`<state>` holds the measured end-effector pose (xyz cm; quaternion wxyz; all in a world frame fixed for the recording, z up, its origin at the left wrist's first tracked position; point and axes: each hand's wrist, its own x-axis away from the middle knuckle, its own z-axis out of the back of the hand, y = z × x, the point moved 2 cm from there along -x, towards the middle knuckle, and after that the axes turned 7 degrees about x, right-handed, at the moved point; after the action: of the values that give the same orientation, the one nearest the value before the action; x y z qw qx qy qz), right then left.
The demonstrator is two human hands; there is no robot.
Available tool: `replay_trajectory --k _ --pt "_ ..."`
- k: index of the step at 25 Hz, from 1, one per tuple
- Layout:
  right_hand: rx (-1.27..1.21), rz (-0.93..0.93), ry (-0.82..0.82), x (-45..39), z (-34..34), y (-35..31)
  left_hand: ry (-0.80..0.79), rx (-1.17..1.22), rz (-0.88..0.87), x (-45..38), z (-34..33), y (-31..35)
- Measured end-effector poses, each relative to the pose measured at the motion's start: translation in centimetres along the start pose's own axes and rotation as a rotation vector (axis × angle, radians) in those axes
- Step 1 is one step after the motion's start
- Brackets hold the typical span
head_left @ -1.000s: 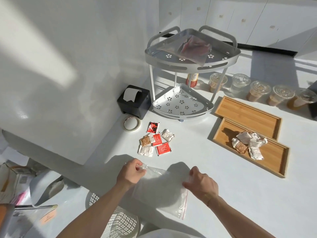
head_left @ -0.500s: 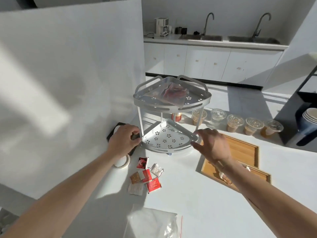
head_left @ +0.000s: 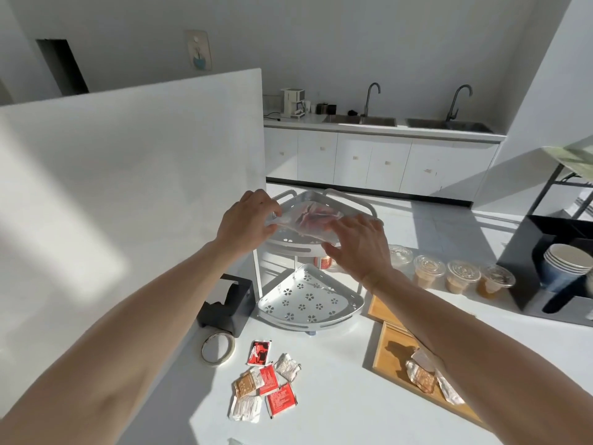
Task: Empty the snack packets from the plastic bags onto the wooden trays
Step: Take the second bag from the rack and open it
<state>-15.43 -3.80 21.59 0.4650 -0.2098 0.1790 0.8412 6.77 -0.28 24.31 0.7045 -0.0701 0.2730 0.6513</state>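
A clear plastic bag (head_left: 309,221) with reddish snack packets inside sits at the top tier of a white two-tier corner rack (head_left: 309,303). My left hand (head_left: 247,221) pinches the bag's left edge. My right hand (head_left: 359,244) grips the bag's right side, fingers over its front. Several loose red, brown and white snack packets (head_left: 264,385) lie on the white table in front. Two wooden trays sit at the right: the near tray (head_left: 390,354) holds several packets (head_left: 423,375), the far tray (head_left: 378,308) is mostly hidden by my right forearm.
A black tape dispenser (head_left: 226,305) and a tape roll (head_left: 218,348) lie left of the rack. Lidded cups of drink (head_left: 462,276) line up behind the trays. A black box with stacked paper cups (head_left: 564,268) stands at the right. A white panel (head_left: 128,194) borders the left.
Both hands let go of the empty bag near me, reached out to the rack, then rose from its lower tier to the top tier and took hold of the filled bag.
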Motion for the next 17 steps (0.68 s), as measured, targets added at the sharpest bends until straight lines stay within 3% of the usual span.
replay_trajectory --k 4,6,17 --pt "-0.104 -0.05 0.099 -0.3 0.9 0.6 -0.011 0.01 -0.003 -0.4 0.2 0.3" --pt "-0.146 -0.094 0.055 -0.9 1.8 1.5 0.003 0.056 0.002 -0.5 0.6 0.9" --pt "-0.564 -0.325 0.133 -2.4 8.9 7.9 0.196 0.406 -0.044 -2.9 3.8 7.2"
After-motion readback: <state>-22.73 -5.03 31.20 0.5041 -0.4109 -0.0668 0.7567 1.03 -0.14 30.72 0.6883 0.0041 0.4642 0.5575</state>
